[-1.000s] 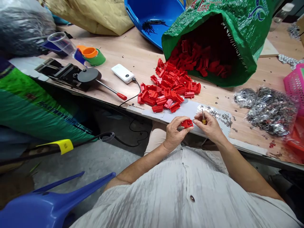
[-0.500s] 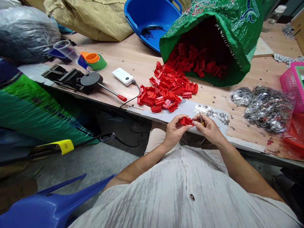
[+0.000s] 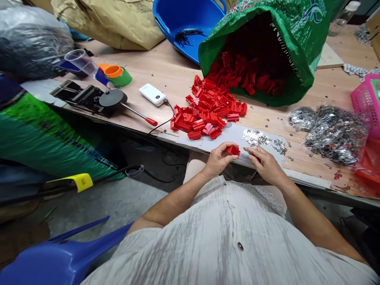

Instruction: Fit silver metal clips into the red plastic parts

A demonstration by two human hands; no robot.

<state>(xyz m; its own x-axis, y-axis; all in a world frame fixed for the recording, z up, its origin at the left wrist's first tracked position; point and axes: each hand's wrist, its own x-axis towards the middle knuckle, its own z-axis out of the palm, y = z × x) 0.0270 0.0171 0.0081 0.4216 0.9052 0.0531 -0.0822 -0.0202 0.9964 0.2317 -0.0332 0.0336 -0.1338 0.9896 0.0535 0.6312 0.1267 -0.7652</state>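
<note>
My left hand [image 3: 218,160] pinches a small red plastic part [image 3: 233,150] over the near table edge. My right hand [image 3: 264,164] is close beside it on the right, fingers drawn together and pointing at the part; whatever they hold is hidden. Both hands hover over a grey card [image 3: 234,136] strewn with tiny shiny metal bits [image 3: 257,137]. Just beyond the card lies a pile of the same red parts [image 3: 208,113], spilling from a green woven sack [image 3: 267,39] lying open on its side.
A white power bank [image 3: 152,94] with a cable and a black hand press with a red-tipped lever [image 3: 97,97] sit at left. A blue tub [image 3: 190,23] stands at the back. Clear bags of metal parts [image 3: 335,132] and a pink basket [image 3: 369,103] lie right. A blue chair [image 3: 59,257] is below left.
The small yellow-handled tool seen upright in my right hand is no longer visible; that hand has lowered and flattened toward the card. My left hand keeps the red part.
</note>
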